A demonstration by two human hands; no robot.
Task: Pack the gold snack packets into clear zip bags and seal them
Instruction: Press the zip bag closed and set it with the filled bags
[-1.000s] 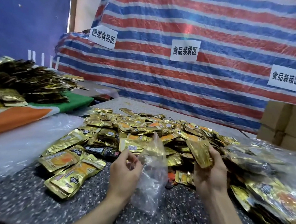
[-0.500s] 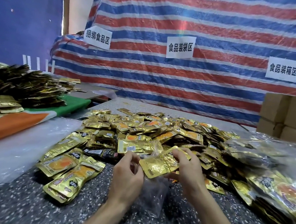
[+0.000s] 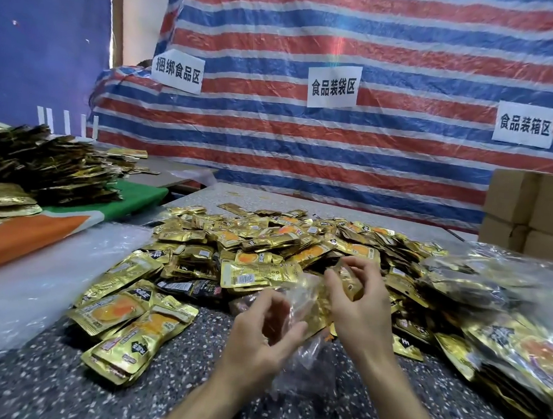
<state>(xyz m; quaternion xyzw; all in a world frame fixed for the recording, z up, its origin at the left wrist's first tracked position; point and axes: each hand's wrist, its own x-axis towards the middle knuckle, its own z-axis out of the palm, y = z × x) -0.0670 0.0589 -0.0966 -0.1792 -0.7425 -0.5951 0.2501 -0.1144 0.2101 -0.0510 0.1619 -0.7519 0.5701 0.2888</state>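
Observation:
A big heap of loose gold snack packets (image 3: 276,238) covers the speckled table (image 3: 44,379). In front of the heap my left hand (image 3: 259,339) holds a clear zip bag (image 3: 306,368) by its mouth, the bag hanging crumpled toward me. A gold packet (image 3: 313,313) sits partly inside the bag's mouth. My right hand (image 3: 360,306) is just right of the bag, fingers curled round another small gold packet (image 3: 348,280) above the opening.
Filled clear bags of gold packets (image 3: 506,326) pile up at the right. Cardboard boxes (image 3: 533,214) stand at the back right. A sheet of clear plastic (image 3: 31,277) lies at the left, beside an orange and green cloth (image 3: 55,223) bearing another packet pile (image 3: 42,163). A striped tarp hangs behind.
My right hand carried a gold packet from the heap to the bag and pushed it into the mouth. The bag, first upright, now hangs low in my left hand.

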